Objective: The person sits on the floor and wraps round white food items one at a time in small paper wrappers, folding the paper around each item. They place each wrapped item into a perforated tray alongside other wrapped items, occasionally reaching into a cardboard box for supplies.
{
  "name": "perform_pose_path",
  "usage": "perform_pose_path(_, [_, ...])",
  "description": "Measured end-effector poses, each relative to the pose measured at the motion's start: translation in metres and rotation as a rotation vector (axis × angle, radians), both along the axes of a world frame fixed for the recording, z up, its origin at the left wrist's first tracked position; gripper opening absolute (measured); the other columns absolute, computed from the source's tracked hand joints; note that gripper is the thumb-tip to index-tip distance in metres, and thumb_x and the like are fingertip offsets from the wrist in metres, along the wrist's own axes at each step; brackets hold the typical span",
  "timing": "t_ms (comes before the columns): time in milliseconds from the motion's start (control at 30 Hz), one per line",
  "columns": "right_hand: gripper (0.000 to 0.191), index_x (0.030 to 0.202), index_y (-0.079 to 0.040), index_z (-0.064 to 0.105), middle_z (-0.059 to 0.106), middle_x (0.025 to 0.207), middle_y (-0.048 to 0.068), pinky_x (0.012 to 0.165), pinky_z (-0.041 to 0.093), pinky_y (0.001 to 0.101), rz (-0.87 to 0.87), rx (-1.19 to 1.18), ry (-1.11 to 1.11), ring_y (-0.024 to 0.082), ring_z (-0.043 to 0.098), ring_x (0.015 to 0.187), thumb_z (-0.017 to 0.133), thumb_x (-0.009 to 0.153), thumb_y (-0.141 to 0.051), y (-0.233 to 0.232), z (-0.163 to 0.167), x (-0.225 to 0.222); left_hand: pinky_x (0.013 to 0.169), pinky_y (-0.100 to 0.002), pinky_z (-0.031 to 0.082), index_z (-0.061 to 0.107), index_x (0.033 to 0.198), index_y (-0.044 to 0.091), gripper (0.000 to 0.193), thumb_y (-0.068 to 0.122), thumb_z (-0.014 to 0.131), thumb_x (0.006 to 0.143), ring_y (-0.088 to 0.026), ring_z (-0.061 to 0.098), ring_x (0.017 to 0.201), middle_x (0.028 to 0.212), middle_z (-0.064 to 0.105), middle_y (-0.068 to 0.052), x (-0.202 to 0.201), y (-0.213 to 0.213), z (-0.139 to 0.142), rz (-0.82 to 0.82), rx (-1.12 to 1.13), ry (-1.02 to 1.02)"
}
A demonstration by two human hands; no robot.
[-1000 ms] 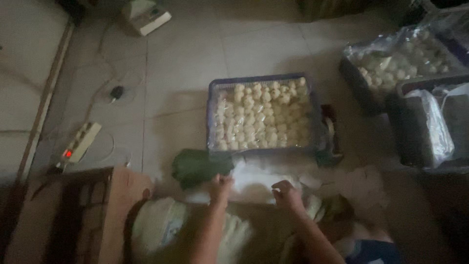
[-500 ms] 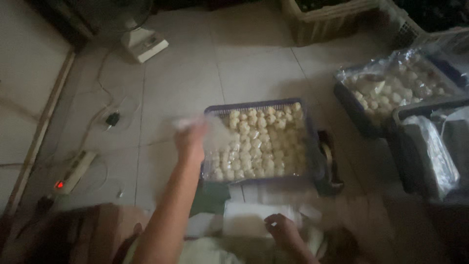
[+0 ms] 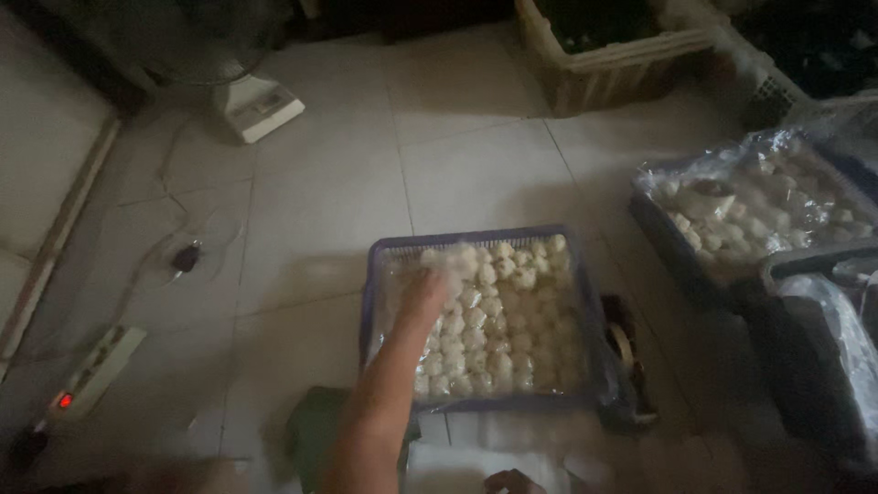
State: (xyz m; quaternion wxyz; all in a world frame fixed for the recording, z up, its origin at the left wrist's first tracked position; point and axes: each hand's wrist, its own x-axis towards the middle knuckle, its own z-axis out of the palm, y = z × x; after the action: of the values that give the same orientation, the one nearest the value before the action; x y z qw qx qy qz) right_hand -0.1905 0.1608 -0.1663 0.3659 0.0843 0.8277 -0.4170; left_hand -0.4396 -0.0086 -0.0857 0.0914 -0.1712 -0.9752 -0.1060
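1. While a power strip point(image 3: 91, 370) with a glowing red switch is lying on the tiled floor point(image 3: 320, 183) at the far left, a cable is trailing from it toward a small dark plug point(image 3: 186, 258), and the white base of a fan point(image 3: 259, 105) is standing further back.
2. Reaching forward over the crate, the left hand point(image 3: 430, 293) is blurring with motion above the near-left part of the purple crate point(image 3: 480, 316); its fingers seem to be pinching something pale and filmy, perhaps a clear wrapper, but whether they are closing on it I cannot tell.
3. Sitting mid-floor, the crate is holding rows of small pale round pieces point(image 3: 498, 329), and it is looking nearly full, so little filling seems left there.
4. At the bottom edge, only a sliver of the right hand point(image 3: 514, 480) is showing, well apart from the left, resting by a white sheet point(image 3: 466, 467); its grip is hidden.
5. Just right of the crate, a roll of tape point(image 3: 624, 343) is lying on the floor.
6. Further right, a second crate point(image 3: 750, 210) of similar pieces is sitting under clear plastic, apparently already covered, with a dark lined bin point(image 3: 823, 357) beside it.
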Motion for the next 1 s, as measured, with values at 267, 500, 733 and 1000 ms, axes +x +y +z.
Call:
perform_pose_path(267, [0.038, 0.118, -0.009, 0.071, 0.072, 0.118, 0.01, 0.084, 0.059, 0.0372, -0.023, 0.006, 0.004, 0.024, 0.073, 0.101, 0.078, 0.082, -0.017, 0.004, 0.0, 0.001, 0.088, -0.051, 0.055, 0.073, 0.11, 0.009, 0.022, 0.021, 0.059, 0.097, -0.039, 0.07, 0.103, 0.113, 0.072, -0.017, -0.022, 0.013, 0.026, 0.232, -0.017, -0.321])
perform_pose_path(500, [0.043, 0.122, -0.007, 0.069, 0.071, 0.12, 0.012, 0.083, 0.059, 0.0368, -0.087, -0.011, 0.086, 0.024, 0.072, 0.102, 0.079, 0.08, -0.014, 0.012, 0.003, 0.017, 0.084, -0.044, 0.058, 0.072, 0.109, 0.01, 0.022, 0.022, 0.067, 0.091, -0.032, 0.073, 0.099, 0.109, 0.075, -0.013, 0.018, 0.0, 0.045, 0.224, 0.009, -0.482])
perform_pose_path(733, [0.05, 0.125, -0.004, 0.067, 0.07, 0.122, 0.014, 0.082, 0.059, 0.0364, -0.324, -0.039, 0.374, 0.024, 0.071, 0.104, 0.081, 0.078, -0.012, 0.016, 0.037, 0.051, 0.081, -0.036, 0.06, 0.072, 0.108, 0.011, 0.026, 0.022, 0.075, 0.085, -0.025, 0.076, 0.094, 0.104, 0.078, -0.009, 0.122, -0.039, 0.033, 0.243, 0.862, -0.706])
perform_pose_path(1000, [0.064, 0.133, -0.002, 0.064, 0.067, 0.128, 0.017, 0.085, 0.057, 0.0364, -0.307, -0.178, 1.185, 0.026, 0.066, 0.11, 0.085, 0.073, -0.012, -0.013, 0.118, 0.123, 0.084, -0.04, 0.062, 0.06, 0.122, 0.005, 0.049, 0.025, 0.081, 0.082, -0.024, 0.073, 0.098, 0.11, 0.072, -0.012, 0.316, -0.006, 0.014, 0.41, 1.663, -0.911])
